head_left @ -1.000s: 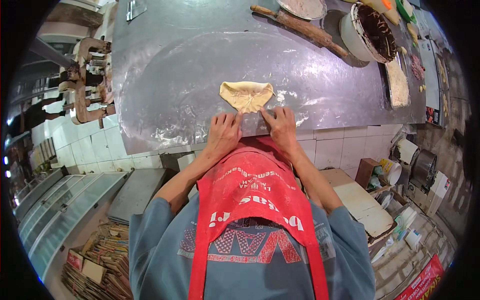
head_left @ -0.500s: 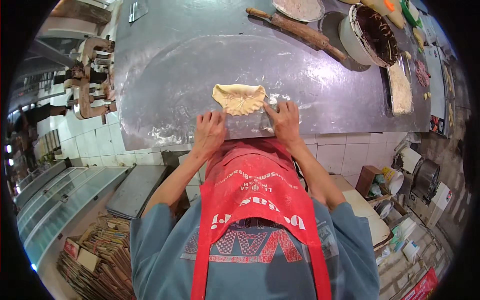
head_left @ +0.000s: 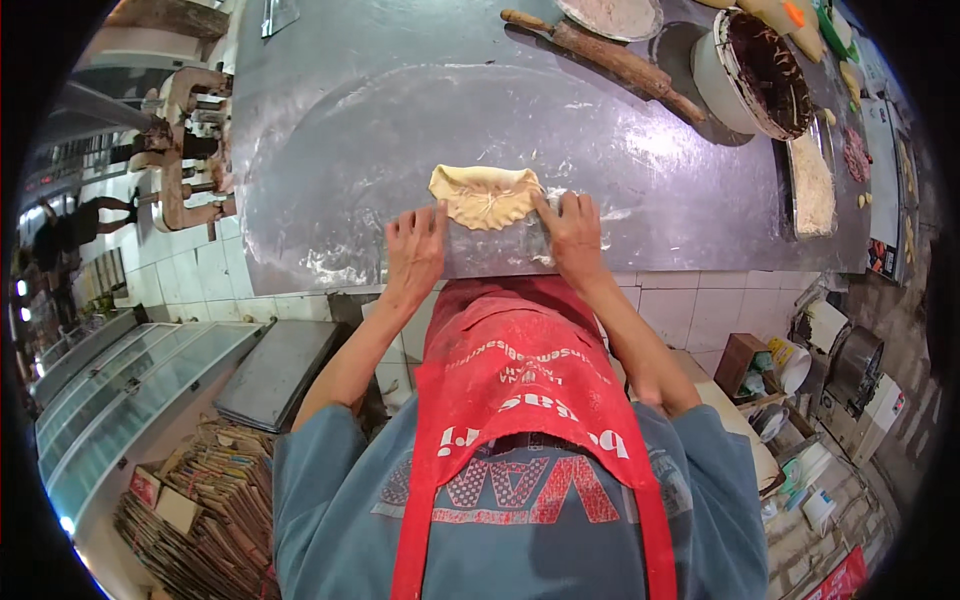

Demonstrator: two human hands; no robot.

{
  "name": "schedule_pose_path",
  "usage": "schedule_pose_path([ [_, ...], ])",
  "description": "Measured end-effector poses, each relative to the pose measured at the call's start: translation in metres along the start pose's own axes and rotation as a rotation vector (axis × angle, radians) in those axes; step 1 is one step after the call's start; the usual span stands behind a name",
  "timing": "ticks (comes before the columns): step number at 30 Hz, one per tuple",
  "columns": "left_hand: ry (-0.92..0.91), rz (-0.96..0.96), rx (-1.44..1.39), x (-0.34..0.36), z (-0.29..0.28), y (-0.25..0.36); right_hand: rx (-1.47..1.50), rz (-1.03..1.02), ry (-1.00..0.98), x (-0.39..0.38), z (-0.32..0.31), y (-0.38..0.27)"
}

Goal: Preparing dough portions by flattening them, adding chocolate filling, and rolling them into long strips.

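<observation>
A pale piece of dough [head_left: 484, 198] lies on the grey metal table in front of me. Its far edge is folded over in a thick roll, and the near part is thin, creased and scalloped along its rim. At the dough's left side rests my left hand [head_left: 415, 245], open, its thumb tip against the edge and its fingers pointing forward on the table. My right hand [head_left: 574, 238] sits at the opposite side, also open. Its thumb reaches to the dough's right edge while the other fingers stay apart from it.
Beyond the dough lies a wooden rolling pin [head_left: 610, 60], beside a chocolate-smeared white bucket [head_left: 725, 80] and a floury round dish [head_left: 615, 15]. A tray of pale crumbs [head_left: 812, 190] stands at the right. Flour dusts the metal table [head_left: 350, 160]. A clamp-like machine [head_left: 180, 150] borders the left edge.
Both hands have slid slightly forward along the dough's sides. The left thumb has moved from the near left rim up to the left edge. The view has shifted a little.
</observation>
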State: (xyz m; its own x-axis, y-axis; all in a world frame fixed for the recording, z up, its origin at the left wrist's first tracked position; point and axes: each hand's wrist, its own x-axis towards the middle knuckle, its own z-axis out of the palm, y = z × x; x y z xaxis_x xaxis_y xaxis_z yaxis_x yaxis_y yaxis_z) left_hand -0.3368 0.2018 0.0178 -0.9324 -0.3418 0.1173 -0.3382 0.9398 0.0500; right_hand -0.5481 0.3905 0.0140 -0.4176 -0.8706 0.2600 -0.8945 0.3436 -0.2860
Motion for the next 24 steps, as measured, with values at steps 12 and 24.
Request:
schedule_pose_path([
  [12,-0.077,-0.03,0.034,-0.001,0.001,-0.035,-0.135,0.176,-0.026,-0.007,0.004,-0.004],
  [24,0.059,0.079,-0.123,0.02,0.004,-0.066,-0.141,0.241,0.116,0.023,0.01,-0.023],
])
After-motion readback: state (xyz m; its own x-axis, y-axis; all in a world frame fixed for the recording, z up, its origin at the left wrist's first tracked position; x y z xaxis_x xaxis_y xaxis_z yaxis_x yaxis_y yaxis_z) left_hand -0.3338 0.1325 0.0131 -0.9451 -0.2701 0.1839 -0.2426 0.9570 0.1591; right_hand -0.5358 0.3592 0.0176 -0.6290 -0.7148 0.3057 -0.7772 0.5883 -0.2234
